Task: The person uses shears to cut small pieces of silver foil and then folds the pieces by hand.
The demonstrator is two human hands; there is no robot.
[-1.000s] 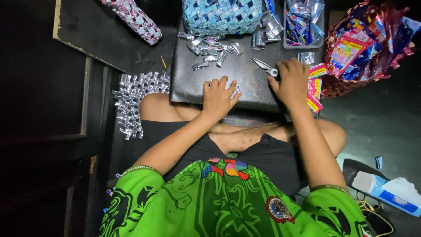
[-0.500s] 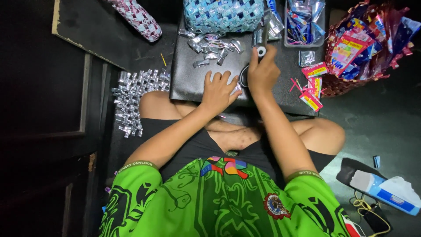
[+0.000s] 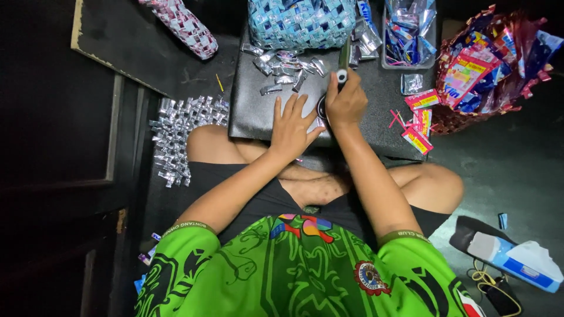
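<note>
The right hand [image 3: 346, 105] is closed around a pair of scissors [image 3: 342, 66], whose dark handle loop shows at the palm while the blades point away from the body toward a woven blue and white basket [image 3: 296, 23]. The left hand [image 3: 292, 126] lies flat and open, fingers spread, on the black board [image 3: 252, 111] that rests across the person's knees as a work surface; it holds nothing and sits just beside the right hand. A scatter of folded silver wrapper pieces [image 3: 285, 67] lies on the board between the hands and the basket. To the right on the board are red and pink sachet strips [image 3: 418, 120], near a heap of colourful wrappers [image 3: 493, 64]. A clear tub of blue strips [image 3: 409, 32] stands beside the basket. On the floor to the left lies a woven silver mat [image 3: 182, 135], and a tissue pack [image 3: 520, 261] lies at the lower right
</note>
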